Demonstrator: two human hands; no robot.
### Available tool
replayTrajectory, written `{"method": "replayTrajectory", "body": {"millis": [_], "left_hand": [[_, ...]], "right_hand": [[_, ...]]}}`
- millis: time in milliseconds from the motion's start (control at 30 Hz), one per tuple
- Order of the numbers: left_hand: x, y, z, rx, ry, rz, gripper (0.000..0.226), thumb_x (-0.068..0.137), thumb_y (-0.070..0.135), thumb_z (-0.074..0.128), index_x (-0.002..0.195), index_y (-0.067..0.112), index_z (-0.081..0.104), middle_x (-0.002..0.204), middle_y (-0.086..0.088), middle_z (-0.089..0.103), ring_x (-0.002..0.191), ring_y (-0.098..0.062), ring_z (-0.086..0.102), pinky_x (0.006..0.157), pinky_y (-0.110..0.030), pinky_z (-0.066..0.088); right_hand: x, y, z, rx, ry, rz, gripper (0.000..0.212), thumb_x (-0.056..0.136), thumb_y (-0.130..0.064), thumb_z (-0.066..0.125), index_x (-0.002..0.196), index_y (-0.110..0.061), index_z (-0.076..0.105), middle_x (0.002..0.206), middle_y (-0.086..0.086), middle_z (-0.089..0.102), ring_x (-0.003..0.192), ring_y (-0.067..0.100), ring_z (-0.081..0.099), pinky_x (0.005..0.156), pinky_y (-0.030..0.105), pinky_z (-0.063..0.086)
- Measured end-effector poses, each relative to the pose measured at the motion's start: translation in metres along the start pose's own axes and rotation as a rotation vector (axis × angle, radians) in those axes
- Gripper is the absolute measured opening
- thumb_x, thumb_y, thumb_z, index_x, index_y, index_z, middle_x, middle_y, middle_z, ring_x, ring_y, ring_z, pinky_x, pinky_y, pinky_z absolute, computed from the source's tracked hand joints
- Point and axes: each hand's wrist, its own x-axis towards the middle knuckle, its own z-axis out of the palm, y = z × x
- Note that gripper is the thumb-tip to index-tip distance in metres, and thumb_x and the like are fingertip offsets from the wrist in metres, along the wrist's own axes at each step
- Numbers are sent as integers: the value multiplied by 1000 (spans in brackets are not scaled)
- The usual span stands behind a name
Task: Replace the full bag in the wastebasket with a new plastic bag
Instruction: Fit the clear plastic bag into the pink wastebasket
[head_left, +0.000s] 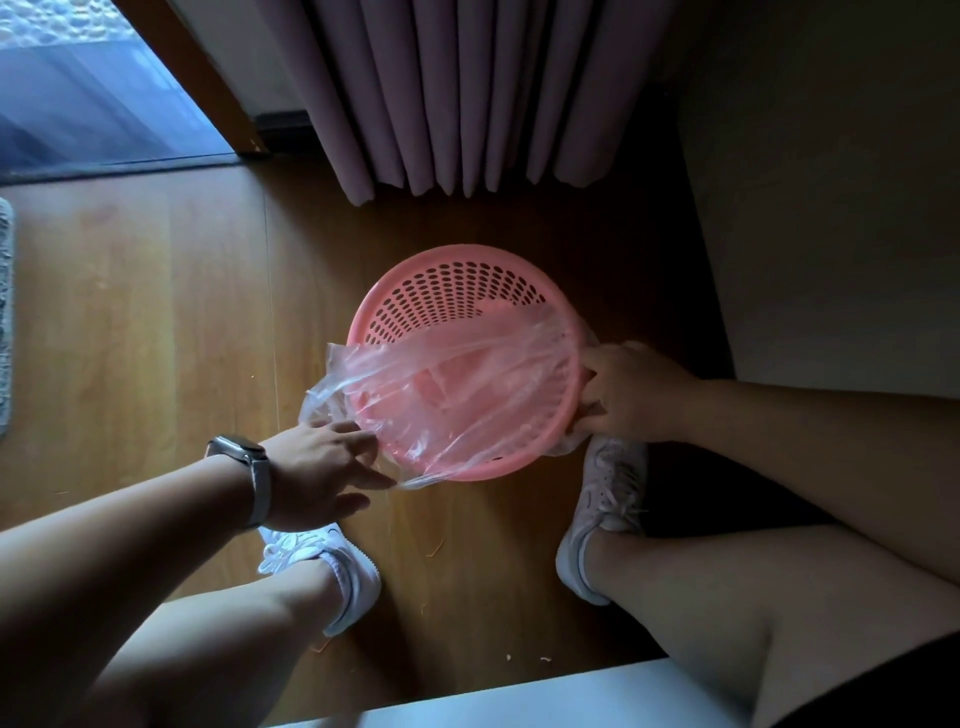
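A pink perforated wastebasket (457, 283) stands on the wooden floor between my feet. A clear plastic bag (447, 384) is spread across its near half, and the far inner wall is bare. My left hand (324, 470), with a watch on the wrist, pinches the bag's edge at the basket's near-left rim. My right hand (631, 392) presses the bag's other edge over the right rim. No full bag is in view.
Pinkish curtains (467, 93) hang just behind the basket. A dark wall or furniture side (831, 208) stands to the right. My two shoes (608, 514) rest close to the basket. A glass door (88, 93) is at the far left, with a white surface edge (519, 696) at the bottom.
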Motion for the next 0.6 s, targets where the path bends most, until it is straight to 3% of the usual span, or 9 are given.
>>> {"method": "replayTrajectory", "body": {"millis": [167, 333, 467, 600], "left_hand": [[5, -5, 4, 65, -57, -22, 51, 91, 57, 40, 141, 55, 28, 131, 10, 48, 125, -14, 39, 108, -34, 25], [5, -1, 5, 97, -69, 37, 49, 91, 54, 41, 139, 54, 31, 131, 10, 48, 125, -15, 37, 107, -36, 26], [6, -1, 9, 161, -42, 83, 47, 96, 33, 42, 138, 52, 37, 127, 8, 50, 123, -17, 40, 105, -34, 28], [10, -7, 16, 183, -3, -20, 57, 96, 17, 37, 142, 50, 31, 140, 10, 46, 131, -16, 36, 110, -32, 22]], "right_hand": [[-1, 3, 3, -47, -130, 37, 62, 85, -74, 38, 92, -22, 72, 116, 3, 47, 102, 20, 42, 81, 32, 31], [2, 5, 4, -86, -201, 30, 52, 85, -68, 50, 95, -20, 69, 124, 6, 44, 116, 25, 42, 89, 33, 34], [0, 3, 2, -177, -214, 2, 48, 87, -57, 54, 111, -18, 66, 132, 6, 42, 122, 25, 39, 98, 37, 35], [7, -5, 5, -211, -170, 88, 51, 89, -52, 57, 124, -15, 59, 138, 7, 41, 126, 26, 39, 100, 39, 37]]}}
